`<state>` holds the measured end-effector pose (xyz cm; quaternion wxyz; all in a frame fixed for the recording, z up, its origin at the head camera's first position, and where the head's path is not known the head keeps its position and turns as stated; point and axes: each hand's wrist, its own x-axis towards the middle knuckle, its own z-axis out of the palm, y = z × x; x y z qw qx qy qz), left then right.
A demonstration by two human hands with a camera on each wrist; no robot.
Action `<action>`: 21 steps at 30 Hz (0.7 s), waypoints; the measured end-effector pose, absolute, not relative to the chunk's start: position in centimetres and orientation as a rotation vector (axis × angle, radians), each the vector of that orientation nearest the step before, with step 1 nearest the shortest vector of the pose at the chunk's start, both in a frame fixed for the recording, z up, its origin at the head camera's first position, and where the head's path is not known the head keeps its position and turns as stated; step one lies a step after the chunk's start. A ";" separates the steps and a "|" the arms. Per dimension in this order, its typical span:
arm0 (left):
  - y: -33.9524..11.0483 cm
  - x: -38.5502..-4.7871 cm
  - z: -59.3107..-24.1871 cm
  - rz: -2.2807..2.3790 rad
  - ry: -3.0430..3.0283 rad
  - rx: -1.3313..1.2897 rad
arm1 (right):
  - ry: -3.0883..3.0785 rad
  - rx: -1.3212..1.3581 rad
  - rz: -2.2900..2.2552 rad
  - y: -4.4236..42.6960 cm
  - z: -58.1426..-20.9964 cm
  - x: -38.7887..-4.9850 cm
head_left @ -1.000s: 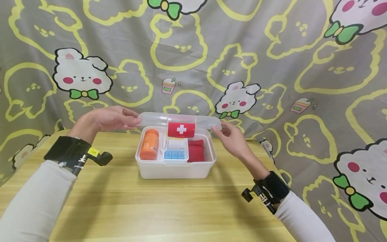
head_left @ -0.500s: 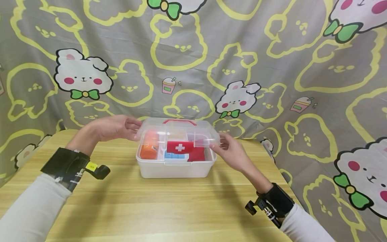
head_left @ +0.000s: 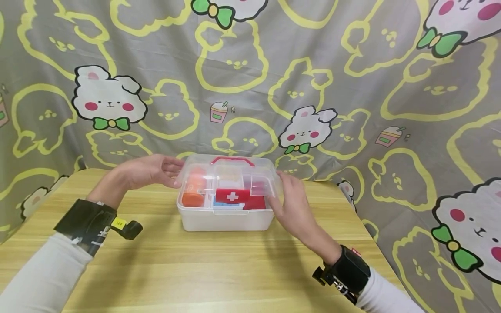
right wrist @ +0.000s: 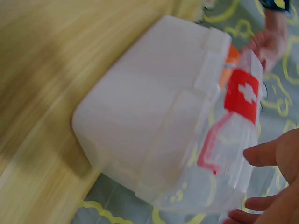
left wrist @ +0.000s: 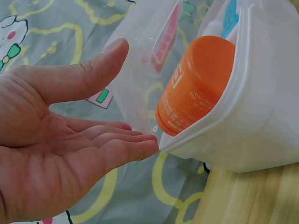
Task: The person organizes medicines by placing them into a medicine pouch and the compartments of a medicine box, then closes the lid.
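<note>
A white first-aid box (head_left: 227,220) stands on the table, its clear lid (head_left: 235,171) lowered at a tilt, with the front edge above the rim. The lid carries a red handle (head_left: 232,161) and a red label with a white cross (head_left: 232,196). Inside lie an orange bottle (left wrist: 196,84), a red pouch (head_left: 256,202) and a pale blue item (head_left: 227,205) seen only in part. My left hand (head_left: 146,171) is at the lid's left side, thumb and fingers extended. At the lid's right side is my right hand (head_left: 293,208), its fingers loosely spread along the edge.
The box rests on a light wooden table (head_left: 219,269). A grey curtain (head_left: 250,100) with yellow outlines and rabbit faces hangs behind and to the right of it. Each wrist wears a black strap with a small camera.
The lid has swung down and forward from nearly upright to lie low over the box. Both hands have come down with it, and the right hand has shifted toward the front edge.
</note>
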<state>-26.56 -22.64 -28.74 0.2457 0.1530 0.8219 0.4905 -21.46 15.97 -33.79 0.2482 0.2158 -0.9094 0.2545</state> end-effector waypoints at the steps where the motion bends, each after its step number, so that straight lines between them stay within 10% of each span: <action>1: -22.6 -26.5 -28.8 1.341 2.244 0.416 | -2.440 0.624 0.644 15.7 -34.0 -21.3; 21: -22.8 -26.5 -28.6 1.336 2.257 0.423 | -2.142 0.935 -0.093 11.2 -36.4 -21.9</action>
